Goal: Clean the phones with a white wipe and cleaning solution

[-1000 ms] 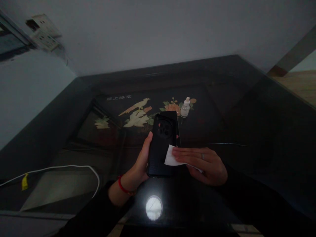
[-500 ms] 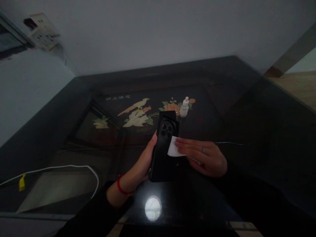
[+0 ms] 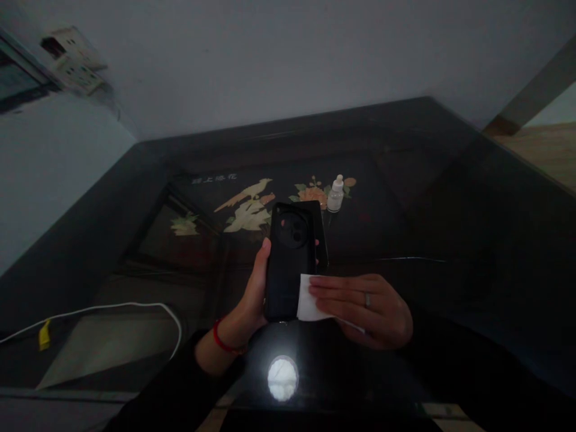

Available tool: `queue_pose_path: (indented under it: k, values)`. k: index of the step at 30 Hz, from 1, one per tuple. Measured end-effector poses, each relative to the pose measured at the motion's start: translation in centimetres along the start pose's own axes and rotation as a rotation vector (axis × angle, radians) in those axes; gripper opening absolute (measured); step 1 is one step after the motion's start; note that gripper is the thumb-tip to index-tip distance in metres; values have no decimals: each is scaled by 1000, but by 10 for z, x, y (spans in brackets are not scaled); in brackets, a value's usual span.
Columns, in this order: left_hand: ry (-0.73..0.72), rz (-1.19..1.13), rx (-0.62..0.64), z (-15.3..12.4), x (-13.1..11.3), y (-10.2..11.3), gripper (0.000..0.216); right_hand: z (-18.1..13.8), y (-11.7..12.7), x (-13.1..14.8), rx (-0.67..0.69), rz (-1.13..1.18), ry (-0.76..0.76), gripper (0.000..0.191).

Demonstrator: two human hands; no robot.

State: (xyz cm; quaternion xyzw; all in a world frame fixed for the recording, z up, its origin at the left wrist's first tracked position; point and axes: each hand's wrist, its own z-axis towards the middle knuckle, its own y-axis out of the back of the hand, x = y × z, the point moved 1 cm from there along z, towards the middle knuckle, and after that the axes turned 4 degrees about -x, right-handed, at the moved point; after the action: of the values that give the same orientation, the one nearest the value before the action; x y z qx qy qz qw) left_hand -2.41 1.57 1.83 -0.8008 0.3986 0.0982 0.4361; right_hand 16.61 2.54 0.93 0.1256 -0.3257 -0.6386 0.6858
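My left hand [image 3: 252, 294] is wrapped round a black phone [image 3: 288, 258], held upright above the table with its back and round camera ring facing me. My right hand [image 3: 360, 306] presses a folded white wipe [image 3: 308, 303] flat against the lower right part of the phone's back; its fingers lie together over the wipe and a ring shows on one finger. A red band circles my left wrist. A small clear dropper bottle [image 3: 335, 195] stands on the table just beyond the phone.
The dark glass-topped table [image 3: 450, 240] has a painted bird and flowers [image 3: 252, 207] under the glass. A white cable [image 3: 112, 309] with a yellow tag loops at the left. A round light reflection [image 3: 282, 378] lies near the front edge. Wall sockets [image 3: 74, 57] sit upper left.
The wipe and my right hand slid up the phone's back half a second ago, then came down to its lower part. The phone shifted slightly left.
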Motion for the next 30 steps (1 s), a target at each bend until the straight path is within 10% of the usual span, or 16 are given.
queue_pose_path:
  k: [19,25,30]
  values:
    - [-93,-58,89,2,5,1,60,5,1,14,-98,208,-155,34]
    - [98,-19,66,1,30,0,52,5,14,-2,-250,-111,-501,35]
    - [11,-21,106,1,42,-1,52,8,5,-8,-232,-168,-477,35]
